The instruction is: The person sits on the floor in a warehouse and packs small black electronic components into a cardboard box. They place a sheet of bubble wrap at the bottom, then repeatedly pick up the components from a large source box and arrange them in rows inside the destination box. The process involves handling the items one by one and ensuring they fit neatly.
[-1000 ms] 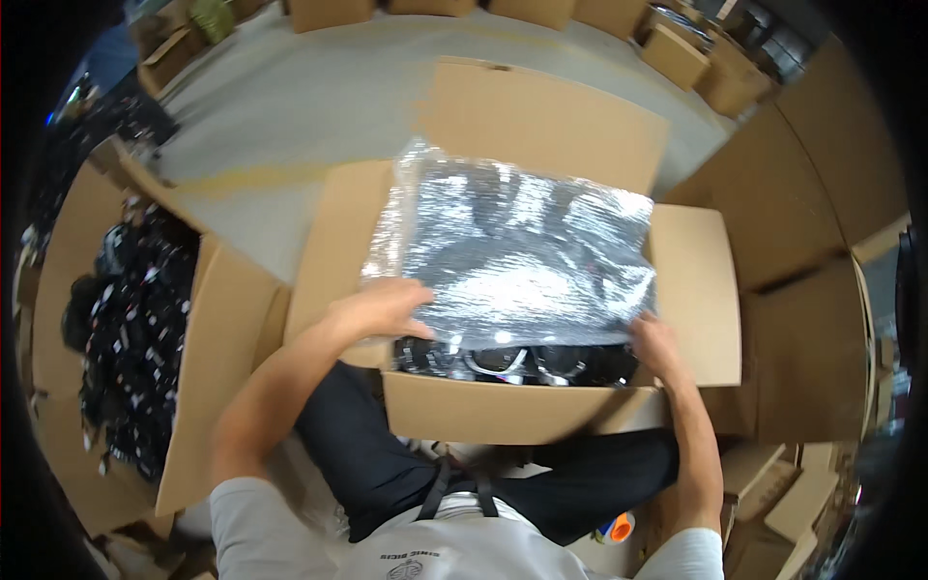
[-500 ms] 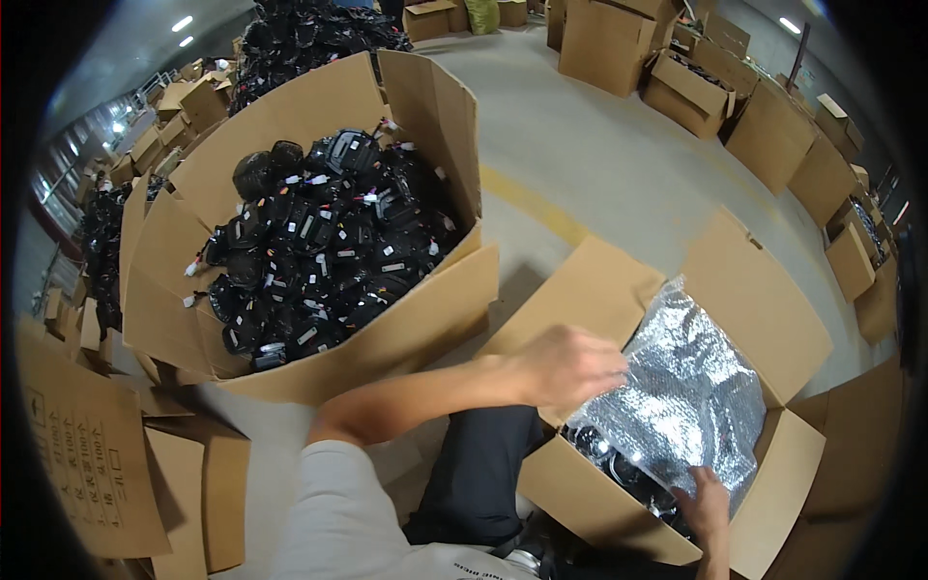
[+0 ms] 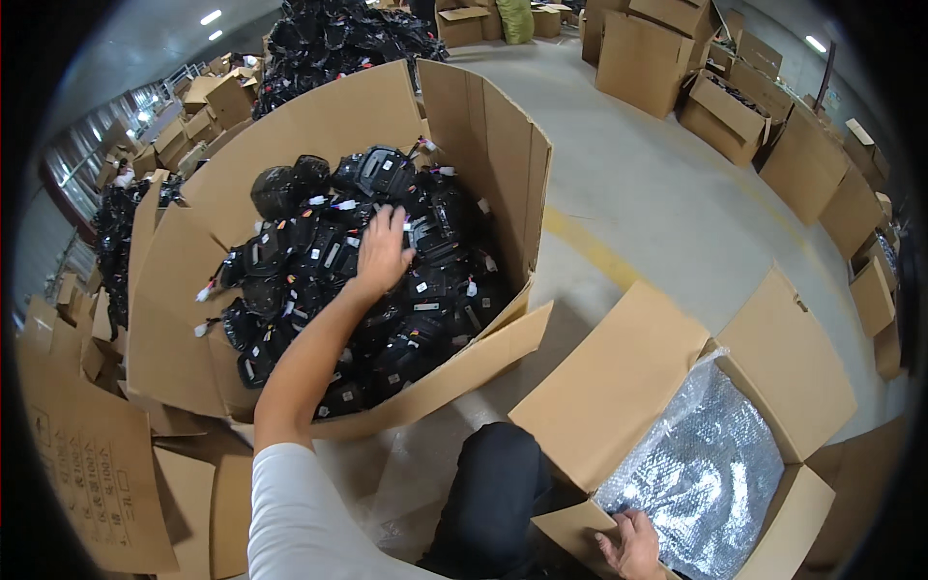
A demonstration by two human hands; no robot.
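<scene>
Inside the large cardboard box [image 3: 474, 145], my left hand [image 3: 385, 249] reaches over a heap of black plastic units [image 3: 333, 256], each wrapped in clear film with small white connectors showing. Its fingers are stretched out over the units near the middle, and nothing is held in it. My right hand [image 3: 633, 546] is at the near left edge of a smaller open carton [image 3: 609, 387], fingers spread beside a sheet of silvery bubble wrap [image 3: 706, 464]. That sheet lies flat across the carton and hides the contents beneath.
A tall pile of black wrapped units [image 3: 338, 39] rises behind the large box. Several cardboard boxes [image 3: 643, 63] line the back and right side. A cardboard flap with writing [image 3: 92, 474] stands at lower left. A yellow line [image 3: 590, 246] crosses the grey floor.
My left hand has moved from the bubble wrap to the units in the large box. The bubble wrap now covers the carton's near left part, where black items showed. My right hand has shifted left.
</scene>
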